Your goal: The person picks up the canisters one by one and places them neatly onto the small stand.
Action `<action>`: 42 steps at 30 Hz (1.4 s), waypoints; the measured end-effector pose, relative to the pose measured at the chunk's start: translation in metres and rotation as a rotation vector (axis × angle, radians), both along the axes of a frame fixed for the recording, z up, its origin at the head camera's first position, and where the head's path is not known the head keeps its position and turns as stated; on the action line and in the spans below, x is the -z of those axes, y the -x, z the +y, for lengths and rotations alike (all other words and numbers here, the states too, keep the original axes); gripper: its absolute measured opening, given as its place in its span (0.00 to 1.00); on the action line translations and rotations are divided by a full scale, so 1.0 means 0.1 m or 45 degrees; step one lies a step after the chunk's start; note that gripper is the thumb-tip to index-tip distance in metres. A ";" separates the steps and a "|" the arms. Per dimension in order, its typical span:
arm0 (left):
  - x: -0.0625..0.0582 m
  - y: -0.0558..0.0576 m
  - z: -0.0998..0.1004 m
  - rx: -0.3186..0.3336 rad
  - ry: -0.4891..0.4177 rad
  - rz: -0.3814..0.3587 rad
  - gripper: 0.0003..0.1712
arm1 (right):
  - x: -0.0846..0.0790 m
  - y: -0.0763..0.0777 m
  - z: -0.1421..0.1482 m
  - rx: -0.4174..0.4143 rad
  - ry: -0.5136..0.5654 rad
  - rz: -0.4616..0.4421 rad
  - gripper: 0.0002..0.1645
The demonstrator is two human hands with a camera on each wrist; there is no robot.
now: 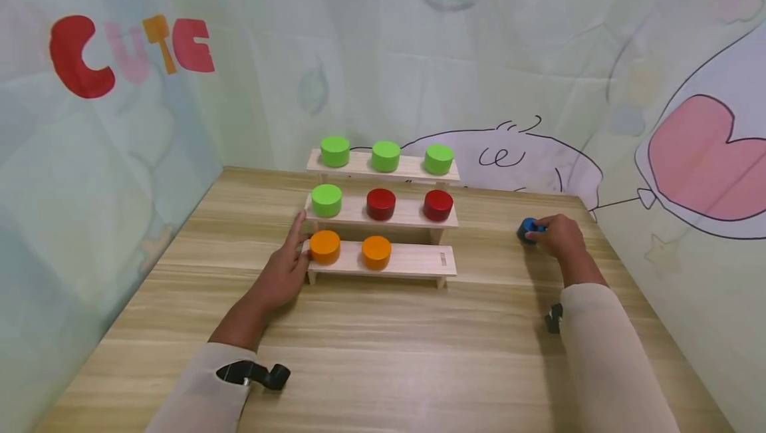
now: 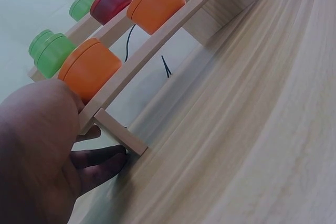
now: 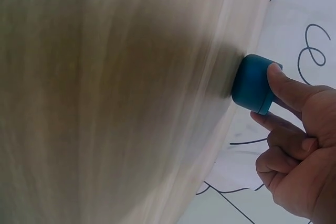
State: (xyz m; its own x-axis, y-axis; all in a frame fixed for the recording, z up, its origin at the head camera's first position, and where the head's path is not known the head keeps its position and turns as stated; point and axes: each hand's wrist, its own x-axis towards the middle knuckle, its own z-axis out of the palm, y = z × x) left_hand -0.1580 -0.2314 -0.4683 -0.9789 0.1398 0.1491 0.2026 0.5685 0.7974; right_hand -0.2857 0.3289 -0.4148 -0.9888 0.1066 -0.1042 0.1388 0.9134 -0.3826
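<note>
A three-tier wooden rack [image 1: 413,259] carries round blocks. Green blocks [image 1: 385,156] line the top tier. One green block [image 1: 326,200] and two red blocks [image 1: 380,203] are on the middle tier, two orange blocks [image 1: 376,253] on the lowest, whose right end is bare. My left hand [image 1: 286,275] touches the rack's left end; in the left wrist view, its fingers [image 2: 105,163] reach a leg of the rack. To the right, my right hand [image 1: 559,239] pinches a blue round block [image 3: 253,83] between thumb and fingers, at or just above the table.
The wood-grain table [image 1: 383,353] has a printed cloth backdrop [image 1: 263,107] along its back and sides. Both sleeves carry black wrist mounts; the left mount [image 1: 254,374] juts over the tabletop.
</note>
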 end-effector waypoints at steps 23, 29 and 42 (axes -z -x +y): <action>0.01 0.01 0.02 -0.004 0.013 -0.037 0.47 | -0.07 -0.15 -0.04 -0.051 0.098 0.212 0.35; 0.01 0.02 0.02 -0.004 0.018 -0.022 0.48 | -0.13 -0.18 -0.14 0.005 0.125 0.235 0.35; 0.00 0.02 0.00 0.000 0.017 -0.014 0.48 | -0.30 -0.38 -0.43 0.133 0.249 0.434 0.35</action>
State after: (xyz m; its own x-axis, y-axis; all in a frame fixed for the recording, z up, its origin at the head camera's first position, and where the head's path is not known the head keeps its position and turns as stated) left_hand -0.1604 -0.2313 -0.4683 -0.9805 0.1418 0.1362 0.1938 0.5787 0.7922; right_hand -0.2472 0.2860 -0.3851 -0.9551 0.2192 0.1995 0.0623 0.8066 -0.5879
